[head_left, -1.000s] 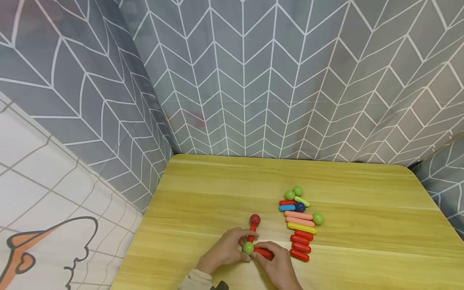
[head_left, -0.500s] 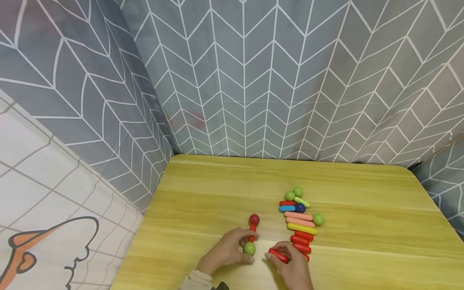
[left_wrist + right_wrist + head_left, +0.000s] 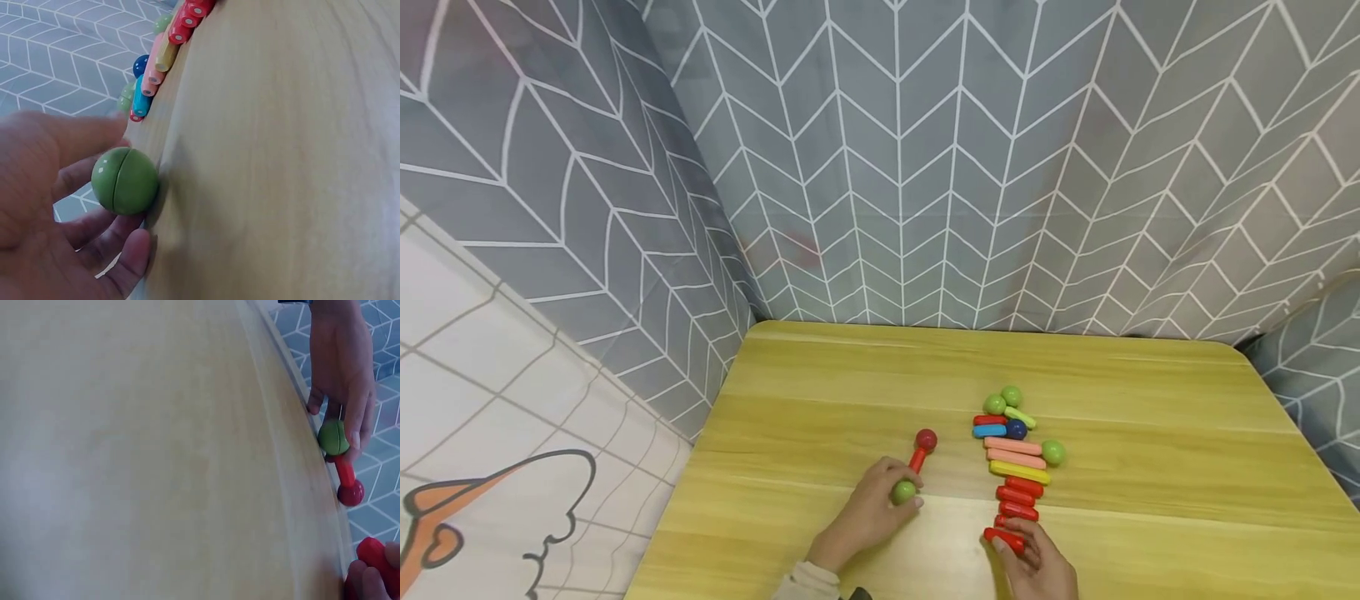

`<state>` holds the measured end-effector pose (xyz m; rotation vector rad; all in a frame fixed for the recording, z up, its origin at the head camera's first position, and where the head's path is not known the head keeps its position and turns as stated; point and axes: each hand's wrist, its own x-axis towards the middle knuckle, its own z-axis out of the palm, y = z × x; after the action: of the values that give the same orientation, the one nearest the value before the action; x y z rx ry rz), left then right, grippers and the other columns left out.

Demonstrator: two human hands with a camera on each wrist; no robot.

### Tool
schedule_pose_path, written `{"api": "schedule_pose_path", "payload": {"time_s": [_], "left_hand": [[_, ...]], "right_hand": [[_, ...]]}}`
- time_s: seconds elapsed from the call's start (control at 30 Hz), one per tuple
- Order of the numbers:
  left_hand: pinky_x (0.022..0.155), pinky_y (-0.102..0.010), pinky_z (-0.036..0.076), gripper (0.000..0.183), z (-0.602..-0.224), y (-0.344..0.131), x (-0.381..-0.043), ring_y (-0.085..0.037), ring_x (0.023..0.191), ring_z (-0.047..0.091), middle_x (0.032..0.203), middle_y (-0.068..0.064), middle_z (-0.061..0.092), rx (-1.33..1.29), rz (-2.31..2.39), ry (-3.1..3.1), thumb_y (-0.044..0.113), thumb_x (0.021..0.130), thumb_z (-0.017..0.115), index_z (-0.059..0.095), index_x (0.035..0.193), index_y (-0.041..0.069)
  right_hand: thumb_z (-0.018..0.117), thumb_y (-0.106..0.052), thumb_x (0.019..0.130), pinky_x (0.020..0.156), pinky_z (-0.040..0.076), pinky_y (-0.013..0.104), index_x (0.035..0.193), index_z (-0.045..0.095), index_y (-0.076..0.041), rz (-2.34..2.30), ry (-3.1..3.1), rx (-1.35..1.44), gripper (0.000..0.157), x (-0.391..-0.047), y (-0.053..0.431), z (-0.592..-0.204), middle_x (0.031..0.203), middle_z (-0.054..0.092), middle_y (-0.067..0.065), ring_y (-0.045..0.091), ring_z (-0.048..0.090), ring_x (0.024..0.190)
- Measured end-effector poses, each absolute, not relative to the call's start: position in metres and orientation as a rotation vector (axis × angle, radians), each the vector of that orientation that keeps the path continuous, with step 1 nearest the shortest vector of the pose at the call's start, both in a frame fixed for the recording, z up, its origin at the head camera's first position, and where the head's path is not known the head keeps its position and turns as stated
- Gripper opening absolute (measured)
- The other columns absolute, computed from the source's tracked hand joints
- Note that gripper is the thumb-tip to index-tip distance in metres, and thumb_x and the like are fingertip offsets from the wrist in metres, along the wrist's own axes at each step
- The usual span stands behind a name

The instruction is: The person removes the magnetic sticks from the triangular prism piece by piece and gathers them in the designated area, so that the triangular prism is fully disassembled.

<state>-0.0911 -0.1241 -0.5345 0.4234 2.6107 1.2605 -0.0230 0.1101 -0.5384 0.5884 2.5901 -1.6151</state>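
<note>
My left hand curls round a glossy green ball, with fingers behind and below it. A short red stick joins that ball to a dark red ball. My right hand pinches another short red rod between thumb and fingers, at the near end of the row of rods. In the right wrist view, the fingertips and the gripped rod show at the lower right corner, while the left hand and its ball-and-stick piece appear above.
Several short red rods lie in a row, partly behind the right hand. Beyond them are a yellow stick, pink sticks, a blue stick, a dark blue ball and several green balls. A patterned curtain hangs behind the table.
My right hand has pulled the red rod away from the green ball and carried it right, to the rods' near end. My left hand has shifted slightly forward with the ball-and-stick piece, which has turned a little.
</note>
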Motion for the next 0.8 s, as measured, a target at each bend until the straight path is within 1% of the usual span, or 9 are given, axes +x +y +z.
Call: {"api": "schedule_pose_path", "payload": {"time_s": [0.07, 0.13, 0.23, 0.33, 0.4, 0.47, 0.6, 0.7, 0.8], "left_hand": [[0.087, -0.028, 0.047, 0.021, -0.535, -0.124, -0.092, -0.015, 0.105, 0.055, 0.119, 0.001, 0.06, 0.418, 1.261, 2.621, 0.025, 0.093, 0.07, 0.065, 0.113, 0.02], [0.085, -0.027, 0.047, 0.023, -0.536, -0.124, -0.093, -0.013, 0.103, 0.056, 0.118, 0.002, 0.062, 0.413, 1.256, 2.635, 0.022, 0.093, 0.07, 0.062, 0.115, 0.02], [0.095, -0.037, 0.051, 0.033, -0.537, -0.124, -0.093, -0.019, 0.111, 0.059, 0.122, -0.002, 0.063, 0.396, 1.255, 2.663, 0.016, 0.091, 0.07, 0.058, 0.122, 0.018], [0.104, -0.051, 0.048, 0.044, -0.538, -0.123, -0.093, -0.028, 0.121, 0.058, 0.129, -0.006, 0.063, 0.367, 1.257, 2.694, 0.011, 0.088, 0.072, 0.055, 0.129, 0.016], [0.106, -0.055, 0.046, 0.048, -0.539, -0.121, -0.094, -0.03, 0.123, 0.057, 0.13, -0.007, 0.063, 0.344, 1.26, 2.707, 0.011, 0.088, 0.072, 0.054, 0.132, 0.016], [0.104, -0.053, 0.047, 0.049, -0.54, -0.118, -0.096, -0.028, 0.121, 0.057, 0.128, -0.006, 0.065, 0.34, 1.257, 2.719, 0.014, 0.088, 0.073, 0.054, 0.134, 0.015], [0.098, -0.045, 0.05, 0.046, -0.541, -0.108, -0.1, -0.022, 0.113, 0.059, 0.116, -0.001, 0.068, 0.334, 1.247, 2.766, 0.016, 0.09, 0.073, 0.057, 0.132, 0.011], [0.093, -0.041, 0.052, 0.038, -0.541, -0.104, -0.101, -0.019, 0.105, 0.061, 0.106, 0.001, 0.069, 0.31, 1.223, 2.81, 0.013, 0.089, 0.072, 0.062, 0.126, 0.009], [0.092, -0.04, 0.052, 0.032, -0.542, -0.103, -0.101, -0.018, 0.102, 0.061, 0.103, 0.002, 0.07, 0.303, 1.177, 2.845, 0.01, 0.087, 0.073, 0.066, 0.119, 0.011]], "right_hand": [[0.076, -0.011, 0.087, 0.067, 0.056, 0.016, 0.112, 0.065, -0.002, -1.629, 2.568, 0.657, 0.028, -0.021, 0.112, -0.538, 0.101, 0.076, 0.013, -0.002, 0.066, 0.074], [0.08, -0.012, 0.084, 0.064, 0.056, 0.017, 0.106, 0.067, -0.003, -1.613, 2.599, 0.707, 0.028, -0.02, 0.113, -0.538, 0.093, 0.076, 0.009, -0.001, 0.064, 0.069], [0.084, -0.011, 0.079, 0.059, 0.054, 0.018, 0.099, 0.071, -0.003, -1.558, 2.698, 0.701, 0.026, -0.018, 0.116, -0.54, 0.087, 0.073, 0.007, 0.0, 0.061, 0.065], [0.086, -0.011, 0.076, 0.057, 0.053, 0.019, 0.096, 0.073, -0.004, -1.505, 2.786, 0.662, 0.024, -0.018, 0.12, -0.544, 0.088, 0.071, 0.007, -0.002, 0.057, 0.064], [0.087, -0.012, 0.075, 0.056, 0.052, 0.018, 0.094, 0.074, -0.004, -1.455, 2.836, 0.628, 0.024, -0.018, 0.124, -0.547, 0.087, 0.069, 0.006, -0.004, 0.055, 0.063], [0.088, -0.011, 0.074, 0.055, 0.051, 0.018, 0.092, 0.075, -0.005, -1.411, 2.888, 0.604, 0.023, -0.019, 0.127, -0.55, 0.085, 0.07, 0.005, -0.004, 0.053, 0.062], [0.089, -0.009, 0.072, 0.053, 0.05, 0.018, 0.09, 0.075, -0.007, -1.321, 3.003, 0.519, 0.023, -0.02, 0.133, -0.556, 0.083, 0.07, 0.003, -0.006, 0.051, 0.06], [0.09, -0.006, 0.069, 0.052, 0.048, 0.017, 0.088, 0.076, -0.008, -1.284, 3.084, 0.427, 0.024, -0.02, 0.133, -0.558, 0.084, 0.069, 0.002, -0.007, 0.049, 0.061], [0.091, -0.005, 0.066, 0.052, 0.046, 0.017, 0.086, 0.076, -0.01, -1.258, 3.15, 0.368, 0.025, -0.022, 0.134, -0.559, 0.085, 0.068, 0.0, -0.008, 0.046, 0.062]]}}
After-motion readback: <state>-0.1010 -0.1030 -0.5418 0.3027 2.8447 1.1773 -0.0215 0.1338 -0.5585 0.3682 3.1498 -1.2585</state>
